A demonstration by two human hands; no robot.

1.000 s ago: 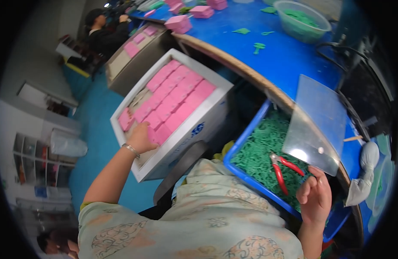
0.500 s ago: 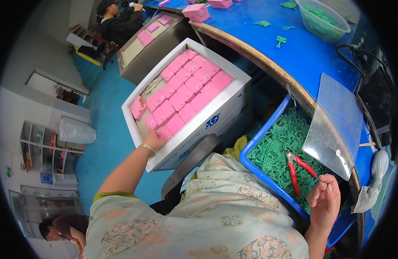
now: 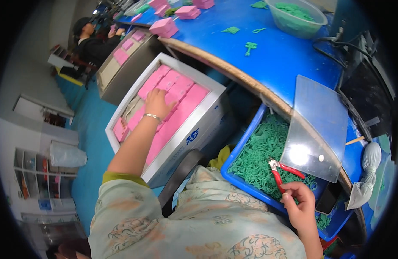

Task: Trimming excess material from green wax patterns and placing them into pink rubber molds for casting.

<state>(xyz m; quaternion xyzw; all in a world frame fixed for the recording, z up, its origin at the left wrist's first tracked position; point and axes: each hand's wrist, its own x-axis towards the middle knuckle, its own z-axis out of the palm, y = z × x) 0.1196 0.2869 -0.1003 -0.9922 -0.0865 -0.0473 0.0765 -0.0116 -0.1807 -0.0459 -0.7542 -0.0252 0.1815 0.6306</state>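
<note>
My left hand (image 3: 159, 103) reaches over rows of pink blocks (image 3: 181, 86) in a white-rimmed box (image 3: 214, 86) at centre left. Its bent fingers are spread and rest on the blocks; whether they grip one is unclear. My right hand (image 3: 296, 198) has its fingers curled on the end of a red handle of the pliers (image 3: 276, 175). The pliers lie on a heap of green plastic pieces (image 3: 259, 146) in a blue tray (image 3: 235, 162). A clear sheet (image 3: 313, 112) leans over the tray's right side.
The blue table (image 3: 229, 47) carries pink block stacks (image 3: 163, 28), loose green pieces and a bowl (image 3: 300, 32). A metal container (image 3: 108, 77) stands beyond the box, beside a seated person (image 3: 91, 45). A tied bag (image 3: 367, 168) lies at right, near dark equipment (image 3: 367, 116).
My left hand has moved from the box's near corner forward to the middle of the blocks. My right hand has moved left onto the pliers' handle. The view has shifted slightly.
</note>
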